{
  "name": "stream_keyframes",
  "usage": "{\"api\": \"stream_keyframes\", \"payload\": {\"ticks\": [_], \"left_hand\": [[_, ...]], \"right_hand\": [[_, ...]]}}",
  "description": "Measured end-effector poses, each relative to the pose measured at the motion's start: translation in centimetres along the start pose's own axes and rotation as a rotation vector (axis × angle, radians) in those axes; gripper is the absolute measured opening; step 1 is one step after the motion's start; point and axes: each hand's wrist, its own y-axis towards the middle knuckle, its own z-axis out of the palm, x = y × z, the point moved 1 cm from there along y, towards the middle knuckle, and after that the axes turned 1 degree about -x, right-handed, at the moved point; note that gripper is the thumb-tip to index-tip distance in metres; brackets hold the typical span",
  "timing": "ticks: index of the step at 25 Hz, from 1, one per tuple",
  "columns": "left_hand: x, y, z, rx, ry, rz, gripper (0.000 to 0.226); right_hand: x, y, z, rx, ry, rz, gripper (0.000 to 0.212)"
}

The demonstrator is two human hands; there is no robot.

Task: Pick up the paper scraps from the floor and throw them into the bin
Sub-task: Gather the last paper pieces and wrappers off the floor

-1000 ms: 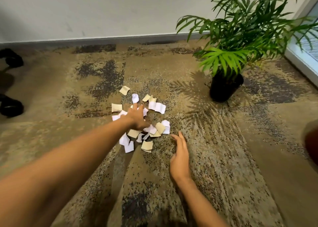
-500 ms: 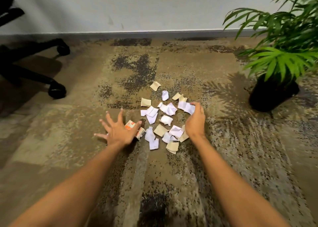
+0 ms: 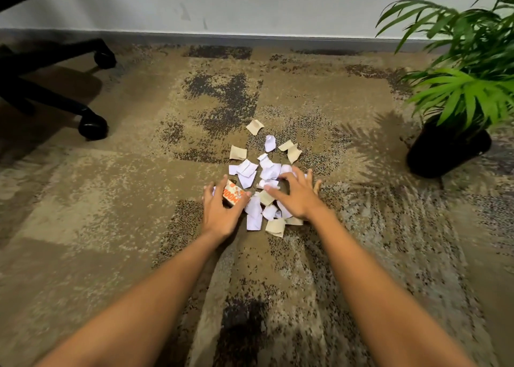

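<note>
Several white and tan paper scraps point(image 3: 266, 169) lie in a loose pile on the patterned carpet point(image 3: 139, 188). One tan scrap point(image 3: 254, 126) sits apart at the far end. My left hand point(image 3: 218, 211) is at the pile's left edge, thumb and fingers curled around an orange-and-white printed scrap point(image 3: 233, 195). My right hand point(image 3: 299, 197) lies palm down over the pile's right side with its fingers spread, touching white scraps. Some scraps are hidden under both hands. No bin is in view.
A black office chair base with castors point(image 3: 91, 126) stands at the left. A potted palm in a black pot point(image 3: 445, 151) stands at the right, its fronds overhanging the carpet. The wall and grey skirting point(image 3: 250, 37) run across the far side.
Both hands have moved inward onto the pile. My left hand went from spread flat to curled around the orange printed scrap. My right hand slid from the pile's right edge over the scraps.
</note>
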Motion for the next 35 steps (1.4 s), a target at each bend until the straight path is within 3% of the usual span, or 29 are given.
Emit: {"api": "stream_keyframes", "payload": {"ticks": [3,6,14,23,26,30,32,35], "left_hand": [[-0.3,-0.7,0.8,-0.04,0.016,0.021,0.096],[-0.8,-1.6,0.7,-0.102,0.015,0.053,0.091],[-3.5,-3.4,1.3,-0.159,-0.021,0.024,0.078],[-10.0,-6.0,4.9,-0.185,-0.275,-0.061,0.077],[-13.4,-7.3,6.7,-0.094,-0.361,-0.013,0.073],[-18.2,-9.9,9.2,0.024,-0.431,0.062,0.076],[-20.1,-11.8,10.8,0.105,-0.449,0.094,0.076],[-22.9,-15.5,12.8,0.231,-0.465,0.183,0.075]], "right_hand": [[0.6,-2.3,1.3,0.051,-0.098,-0.005,0.116],[0.8,-4.5,2.7,0.01,-0.206,-0.015,0.123],[-1.2,-8.4,4.0,-0.354,-0.178,-0.075,0.061],[-5.0,-12.5,1.3,-0.398,-0.123,0.108,0.025],[-7.1,-13.3,-0.6,-0.411,0.112,0.199,0.015],[-11.5,-16.0,-4.7,-0.475,0.844,0.384,0.014],[-13.5,-18.6,-7.4,-0.553,1.13,0.494,0.021],[-15.0,-22.6,-12.7,-0.726,1.347,0.507,0.023]]}}
